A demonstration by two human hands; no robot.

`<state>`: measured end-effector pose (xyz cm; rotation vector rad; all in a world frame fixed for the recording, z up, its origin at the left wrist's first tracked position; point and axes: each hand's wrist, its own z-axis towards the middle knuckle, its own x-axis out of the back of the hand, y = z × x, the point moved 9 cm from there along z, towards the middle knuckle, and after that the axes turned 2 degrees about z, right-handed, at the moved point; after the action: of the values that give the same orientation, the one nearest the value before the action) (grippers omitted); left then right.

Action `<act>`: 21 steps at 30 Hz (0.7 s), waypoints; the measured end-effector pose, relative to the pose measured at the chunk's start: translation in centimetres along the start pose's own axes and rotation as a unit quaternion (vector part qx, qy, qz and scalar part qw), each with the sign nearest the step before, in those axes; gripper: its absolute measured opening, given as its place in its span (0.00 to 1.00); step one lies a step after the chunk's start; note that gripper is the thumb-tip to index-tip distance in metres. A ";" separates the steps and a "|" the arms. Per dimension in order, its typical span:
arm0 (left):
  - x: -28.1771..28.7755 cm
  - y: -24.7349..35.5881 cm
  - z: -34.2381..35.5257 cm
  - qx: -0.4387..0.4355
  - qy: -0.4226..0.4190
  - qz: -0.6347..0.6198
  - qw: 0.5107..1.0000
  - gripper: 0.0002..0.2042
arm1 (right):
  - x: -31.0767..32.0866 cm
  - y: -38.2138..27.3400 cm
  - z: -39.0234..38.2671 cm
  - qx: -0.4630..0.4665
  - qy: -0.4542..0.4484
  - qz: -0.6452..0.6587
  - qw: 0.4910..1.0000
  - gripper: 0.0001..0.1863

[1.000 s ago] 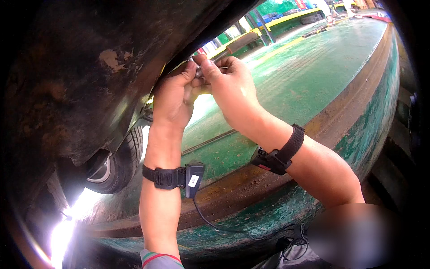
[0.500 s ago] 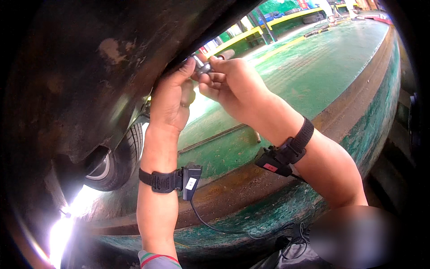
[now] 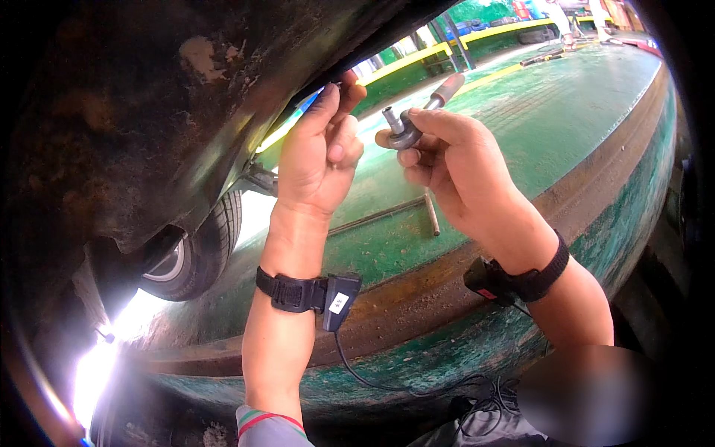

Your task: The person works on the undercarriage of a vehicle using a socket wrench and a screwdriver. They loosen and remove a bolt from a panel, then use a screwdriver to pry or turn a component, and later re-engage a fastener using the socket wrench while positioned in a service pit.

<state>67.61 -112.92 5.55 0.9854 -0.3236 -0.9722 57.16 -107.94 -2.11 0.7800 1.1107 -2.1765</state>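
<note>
My right hand (image 3: 454,153) is closed around the head of a ratchet wrench (image 3: 447,89), its handle pointing up and away. A short silver socket (image 3: 394,121) stands up from the ratchet's head. To the left, my left hand (image 3: 320,149) is raised against the lower edge of a dark, scuffed vehicle underside (image 3: 186,119). Its thumb and forefinger come together at that edge, the other fingers curled. Whatever lies between those fingertips is too small and hidden to name. A gap separates the ratchet wrench from my left hand.
The vehicle's underside fills the upper left, with a tyre (image 3: 212,249) below it. A green floor (image 3: 536,141) ends at a rusty brown ledge (image 3: 417,313). A thin rod (image 3: 432,212) lies on the floor. A person's legs (image 3: 558,22) and a yellow-edged bench (image 3: 406,59) are farther back.
My hands have moved apart. The right hand has drawn the ratchet wrench with its socket right and down, away from the left hand, which stays up by the vehicle's edge.
</note>
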 end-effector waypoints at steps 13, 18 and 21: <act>-0.8 -7.1 -3.0 0.089 0.087 0.187 0.975 0.09 | -0.5 -2.6 -3.2 0.034 -0.024 -0.088 0.995 0.10; -2.1 -4.4 -5.2 0.094 0.013 0.213 0.973 0.10 | 2.6 -4.3 -4.9 0.059 0.020 -0.127 0.990 0.10; -2.7 -4.9 -7.2 0.115 -0.015 0.230 0.966 0.11 | 3.6 -4.3 -6.3 0.044 0.010 -0.159 0.986 0.11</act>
<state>67.94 -107.67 -1.93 1.0445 -0.6691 -0.5326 53.21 -101.29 -5.48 0.7022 1.2250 -2.5016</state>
